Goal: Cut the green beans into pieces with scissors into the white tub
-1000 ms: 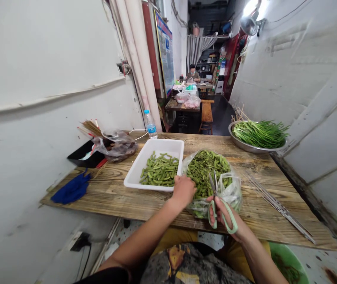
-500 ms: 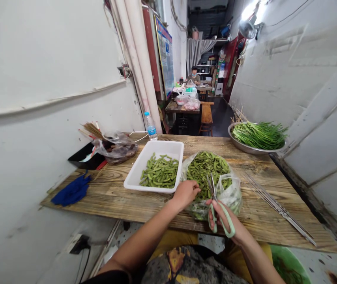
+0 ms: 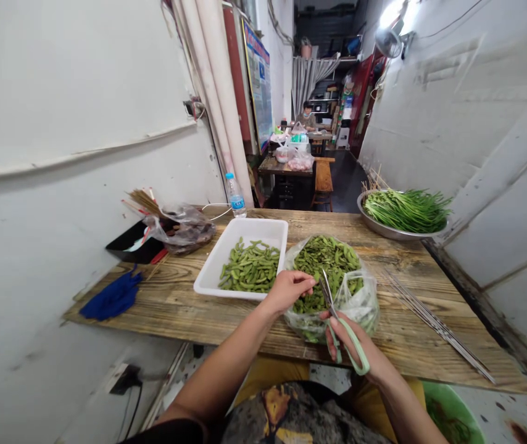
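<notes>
My left hand [image 3: 291, 288] is raised over the near left part of the bag, its thumb and forefinger pinched on a small green bean pod [image 3: 316, 279] that is mostly hidden by the fingers. Close to those fingertips are the slightly parted blades of the scissors [image 3: 327, 295], whose pale green handles sit in my right hand [image 3: 344, 336]. Below both hands a clear plastic bag [image 3: 360, 299] stands full of green pods [image 3: 326, 256]. To its left, a white tray [image 3: 208, 277] contains a loose pile of green pods [image 3: 252, 265].
A metal bowl of long green stalks [image 3: 405, 209] stands at the far right, with metal skewers [image 3: 439, 324] nearer. On the left are a blue cloth [image 3: 112, 295], a black box [image 3: 138, 246] and a plastic bag [image 3: 184, 231]. A water bottle [image 3: 236, 196] stands behind the tray.
My left hand has risen slightly out of the pods, pinching one. The scissors have tilted left, bringing their tips closer to my left fingertips.
</notes>
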`<state>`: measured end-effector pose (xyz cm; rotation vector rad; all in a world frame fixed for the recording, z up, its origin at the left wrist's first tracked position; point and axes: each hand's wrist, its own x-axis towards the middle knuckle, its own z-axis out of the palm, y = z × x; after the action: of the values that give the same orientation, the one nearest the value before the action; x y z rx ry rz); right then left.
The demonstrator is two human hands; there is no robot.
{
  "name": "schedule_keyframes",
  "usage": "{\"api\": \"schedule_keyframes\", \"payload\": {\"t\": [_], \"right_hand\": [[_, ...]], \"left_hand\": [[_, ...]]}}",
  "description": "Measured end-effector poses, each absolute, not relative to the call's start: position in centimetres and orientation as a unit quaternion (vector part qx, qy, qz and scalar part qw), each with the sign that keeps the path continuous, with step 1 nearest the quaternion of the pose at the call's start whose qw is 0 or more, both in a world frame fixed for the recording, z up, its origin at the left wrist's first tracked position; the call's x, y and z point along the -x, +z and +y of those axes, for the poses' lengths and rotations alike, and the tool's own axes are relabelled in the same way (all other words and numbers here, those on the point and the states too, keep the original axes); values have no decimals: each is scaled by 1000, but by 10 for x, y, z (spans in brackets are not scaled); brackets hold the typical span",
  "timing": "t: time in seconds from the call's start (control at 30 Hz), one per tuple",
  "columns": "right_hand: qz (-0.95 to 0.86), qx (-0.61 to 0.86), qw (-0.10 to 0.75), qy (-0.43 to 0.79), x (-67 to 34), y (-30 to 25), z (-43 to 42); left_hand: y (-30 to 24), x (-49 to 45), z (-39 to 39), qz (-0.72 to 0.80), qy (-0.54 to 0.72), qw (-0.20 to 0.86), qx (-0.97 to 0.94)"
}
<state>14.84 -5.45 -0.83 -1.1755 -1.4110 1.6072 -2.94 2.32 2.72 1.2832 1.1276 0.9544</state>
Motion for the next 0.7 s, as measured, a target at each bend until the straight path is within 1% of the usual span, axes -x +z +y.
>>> {"api": "schedule_keyframes", "payload": {"t": [0.3, 0.47, 0.57, 0.7], "right_hand": [[-546, 473, 321, 612, -147, 4, -56], [-582, 485, 302, 578, -152, 0, -54], [-596, 480, 297, 571, -153, -1, -54], [-574, 493, 305, 578, -150, 2, -54]], "left_hand": [[26, 32, 22, 483, 354, 540, -592], [25, 30, 23, 492, 341, 541, -591], [20, 30, 25, 489, 344, 570, -564], [17, 32, 27, 461, 346, 648, -497]]}}
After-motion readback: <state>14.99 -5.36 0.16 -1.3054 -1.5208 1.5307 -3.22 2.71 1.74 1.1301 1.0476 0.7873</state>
